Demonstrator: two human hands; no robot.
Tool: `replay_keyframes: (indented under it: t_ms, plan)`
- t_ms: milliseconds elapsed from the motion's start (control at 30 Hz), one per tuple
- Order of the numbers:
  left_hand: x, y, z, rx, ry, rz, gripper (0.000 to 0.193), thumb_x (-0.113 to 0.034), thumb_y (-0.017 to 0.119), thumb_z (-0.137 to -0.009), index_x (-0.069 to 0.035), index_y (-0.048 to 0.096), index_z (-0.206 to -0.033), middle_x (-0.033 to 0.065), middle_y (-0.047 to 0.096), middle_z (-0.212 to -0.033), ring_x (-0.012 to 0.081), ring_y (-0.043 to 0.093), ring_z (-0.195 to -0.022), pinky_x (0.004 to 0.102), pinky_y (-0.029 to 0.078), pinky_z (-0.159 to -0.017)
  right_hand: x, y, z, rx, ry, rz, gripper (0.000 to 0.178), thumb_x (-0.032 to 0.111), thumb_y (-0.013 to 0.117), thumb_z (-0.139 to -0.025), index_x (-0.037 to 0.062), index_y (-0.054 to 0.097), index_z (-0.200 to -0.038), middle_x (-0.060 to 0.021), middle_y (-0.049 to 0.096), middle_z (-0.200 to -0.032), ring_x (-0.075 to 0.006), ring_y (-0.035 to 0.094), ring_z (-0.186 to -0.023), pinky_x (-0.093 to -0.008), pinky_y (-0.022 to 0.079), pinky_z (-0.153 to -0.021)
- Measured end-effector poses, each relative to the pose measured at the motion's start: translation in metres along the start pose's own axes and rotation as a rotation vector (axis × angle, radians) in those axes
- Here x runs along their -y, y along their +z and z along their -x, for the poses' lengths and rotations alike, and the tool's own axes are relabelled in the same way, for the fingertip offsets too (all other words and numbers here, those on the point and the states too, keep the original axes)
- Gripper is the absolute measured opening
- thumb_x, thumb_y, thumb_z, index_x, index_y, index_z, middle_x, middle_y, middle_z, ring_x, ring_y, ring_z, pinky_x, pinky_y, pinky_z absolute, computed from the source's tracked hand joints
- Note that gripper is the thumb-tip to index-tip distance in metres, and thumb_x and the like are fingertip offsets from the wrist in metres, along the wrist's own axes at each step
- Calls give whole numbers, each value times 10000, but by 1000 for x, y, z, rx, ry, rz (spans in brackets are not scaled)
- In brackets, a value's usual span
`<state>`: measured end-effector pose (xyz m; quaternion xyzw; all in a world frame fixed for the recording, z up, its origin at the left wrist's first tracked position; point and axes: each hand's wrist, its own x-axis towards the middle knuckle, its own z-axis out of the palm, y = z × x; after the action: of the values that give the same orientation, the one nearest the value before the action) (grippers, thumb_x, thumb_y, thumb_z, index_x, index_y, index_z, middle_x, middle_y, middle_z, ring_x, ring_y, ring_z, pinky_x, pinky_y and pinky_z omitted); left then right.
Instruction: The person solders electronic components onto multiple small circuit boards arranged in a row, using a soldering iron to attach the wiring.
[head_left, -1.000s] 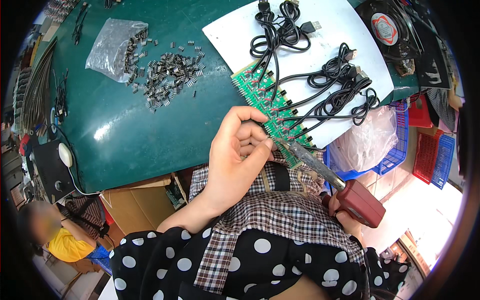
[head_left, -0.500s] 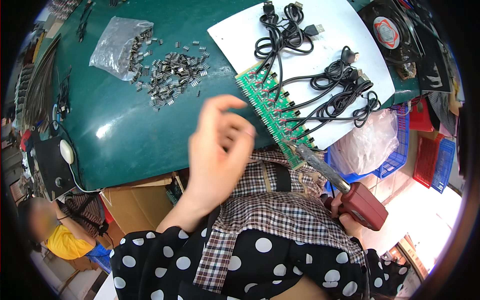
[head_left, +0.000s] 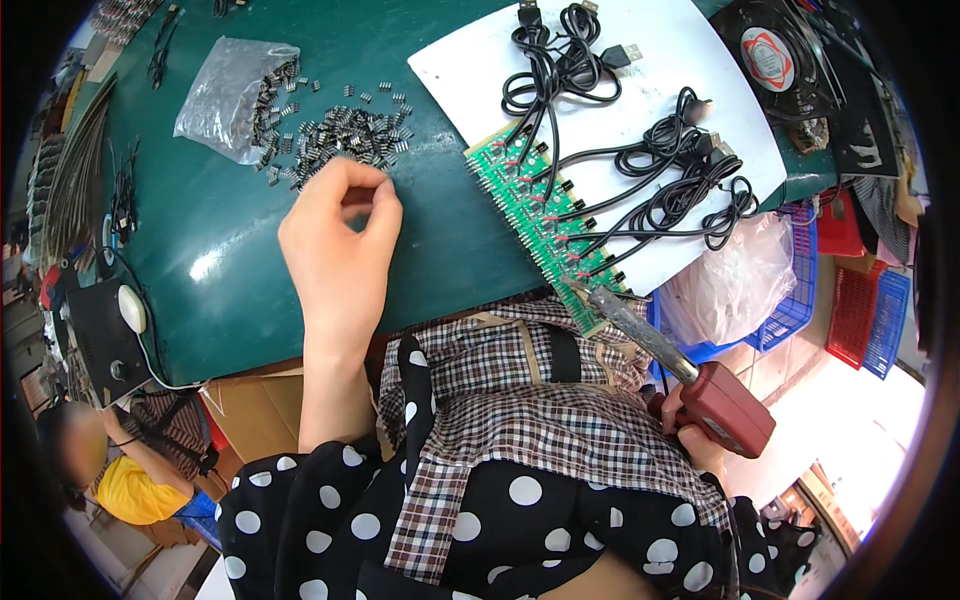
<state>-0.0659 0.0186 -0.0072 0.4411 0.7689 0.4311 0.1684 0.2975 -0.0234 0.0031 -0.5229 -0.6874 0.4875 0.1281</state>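
My left hand [head_left: 340, 240] is over the green table, thumb and forefinger pinched together at the near edge of a pile of small black pin connectors [head_left: 350, 135]. Whatever lies between those fingertips is too small and hidden to make out. Below right, my right hand [head_left: 692, 430] is closed round the dark red handle of a soldering iron [head_left: 735, 408], which partly hides it. The iron's tip touches or nearly touches the near end of a green circuit board [head_left: 530, 220]. Several black USB cables [head_left: 665, 150], bundled in loops, are attached along the board.
A white sheet [head_left: 460, 65] lies under the board and cables. A clear plastic bag [head_left: 215, 100] spills connectors at the far left. Right of the table stands a blue basket [head_left: 790, 310] with plastic in it; a black reel [head_left: 770, 60] sits behind. Another person [head_left: 140, 485] is at lower left.
My left hand has moved left from beside the board to the connector pile, and its fingers have closed into a pinch. The right hand and soldering iron have stayed in place.
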Motion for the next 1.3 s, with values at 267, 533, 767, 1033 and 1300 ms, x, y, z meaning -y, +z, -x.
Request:
replay_keyframes:
  t_ms: [267,533,767,1033,1300]
  plan:
    - [0,-8,14,72,-191,383,101,13,554,-817,49,594,-903,61,593,-786,101,572,-713,216,465,-657,6,2,-3,-16,-18,41,226,128,679,-531,83,606,-740,-64,590,-763,-223,574,-606,-301,453,-552]
    - [-25,2,59,430,-293,793,166,36,533,-832,56,597,-984,91,575,-884,130,582,-783,231,477,-722,10,4,-14,64,-42,-567,483,312,708,-708,-59,494,-932,-66,546,-658,-123,521,-531,-223,400,-508]
    - [-34,18,70,510,-433,881,126,87,532,-811,86,564,-932,126,603,-850,184,618,-800,300,532,-749,15,7,-9,-12,-7,-722,477,284,738,-694,-54,504,-936,-79,552,-704,-125,515,-530,-225,395,-505]
    - [-35,28,75,471,-370,884,156,72,538,-811,64,565,-964,82,601,-884,130,608,-817,224,487,-745,14,9,-10,-35,-37,-640,464,330,718,-698,-41,530,-904,-51,560,-646,-118,532,-545,-222,398,-519]
    - [-39,33,69,470,-430,871,200,82,535,-794,45,505,-987,78,582,-841,110,588,-777,230,495,-717,-1,4,1,30,-25,-548,517,346,687,-724,-40,477,-998,-109,536,-828,-133,467,-547,-252,366,-518]
